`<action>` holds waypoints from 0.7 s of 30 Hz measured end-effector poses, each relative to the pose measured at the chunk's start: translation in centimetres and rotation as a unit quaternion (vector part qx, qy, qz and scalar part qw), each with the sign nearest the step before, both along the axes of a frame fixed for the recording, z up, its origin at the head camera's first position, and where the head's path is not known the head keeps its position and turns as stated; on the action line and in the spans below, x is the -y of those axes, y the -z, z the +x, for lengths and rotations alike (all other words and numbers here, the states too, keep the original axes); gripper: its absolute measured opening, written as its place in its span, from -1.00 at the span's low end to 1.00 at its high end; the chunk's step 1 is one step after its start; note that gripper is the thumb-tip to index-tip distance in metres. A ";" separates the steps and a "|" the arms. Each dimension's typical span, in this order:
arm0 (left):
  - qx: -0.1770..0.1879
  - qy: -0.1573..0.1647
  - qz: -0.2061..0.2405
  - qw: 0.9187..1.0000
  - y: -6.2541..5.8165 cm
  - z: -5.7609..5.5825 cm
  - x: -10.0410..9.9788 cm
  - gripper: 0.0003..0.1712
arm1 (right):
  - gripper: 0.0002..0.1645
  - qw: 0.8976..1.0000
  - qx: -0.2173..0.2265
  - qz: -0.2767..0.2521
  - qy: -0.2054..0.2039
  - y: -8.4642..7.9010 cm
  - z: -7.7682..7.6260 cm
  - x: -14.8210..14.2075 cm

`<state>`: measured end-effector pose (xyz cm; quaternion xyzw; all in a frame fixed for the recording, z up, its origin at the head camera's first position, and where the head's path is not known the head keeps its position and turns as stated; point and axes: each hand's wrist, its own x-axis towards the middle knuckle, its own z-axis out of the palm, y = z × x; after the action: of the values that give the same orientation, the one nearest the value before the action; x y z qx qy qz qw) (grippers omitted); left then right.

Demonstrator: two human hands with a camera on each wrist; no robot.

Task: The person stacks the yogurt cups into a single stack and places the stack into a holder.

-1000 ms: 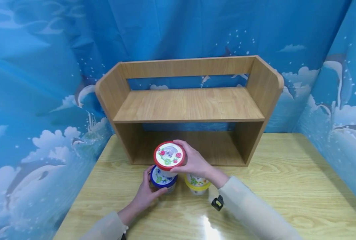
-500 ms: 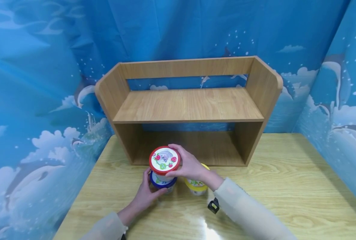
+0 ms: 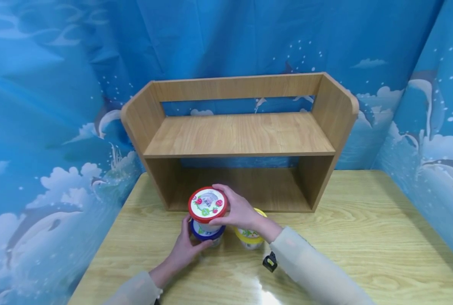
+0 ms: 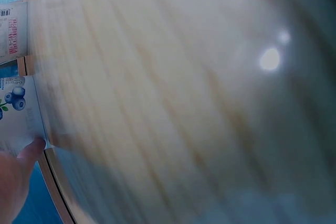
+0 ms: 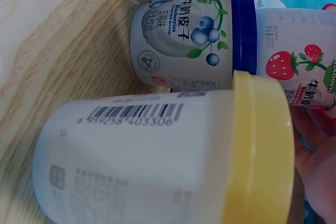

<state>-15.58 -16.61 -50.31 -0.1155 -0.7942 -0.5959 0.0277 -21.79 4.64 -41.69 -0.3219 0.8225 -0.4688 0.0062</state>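
Observation:
My right hand [image 3: 243, 212] grips a white tub with a red lid [image 3: 208, 204], strawberries printed on it, from its right side. Directly below is a blueberry tub with a blue lid [image 3: 212, 236], standing upright on the table. In the right wrist view, the base of the strawberry tub [image 5: 289, 40] meets the lid of the blueberry tub [image 5: 184, 45]. My left hand [image 3: 184, 248] holds the blueberry tub, thumb in front and fingers at its left side. Just right of this stack stands a tub with a yellow lid [image 3: 250, 239], partly hidden by my right hand.
Behind the tubs stands a two-level wooden shelf [image 3: 234, 135] on the light wood table [image 3: 371, 237]. A blue sea-patterned curtain [image 3: 226, 38] hangs behind and at both sides. A small black device [image 3: 270, 262] shows at the right sleeve.
My right hand has moved the strawberry tub slightly left and down, over the blueberry tub's lid, almost stopping in the last half second. The left hand has stayed around the blueberry tub.

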 end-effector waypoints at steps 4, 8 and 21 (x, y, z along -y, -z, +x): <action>0.009 0.003 0.004 1.000 0.0 0.0 0.0 0.03 | 0.15 1.000 -0.003 0.009 0.002 0.0 0.1 0.2; 0.018 0.002 0.010 1.000 -0.2 0.0 0.0 0.02 | 0.15 1.000 0.002 0.018 0.002 0.0 0.2 0.4; 0.021 0.003 0.010 1.000 -0.2 0.0 -0.1 0.06 | 0.17 1.000 0.029 0.008 0.000 0.2 0.3 0.3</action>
<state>-15.56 -16.56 -50.11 -0.1046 -0.7884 -0.6061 0.0104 -21.46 4.30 -41.84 -0.3082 0.8257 -0.4713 0.0332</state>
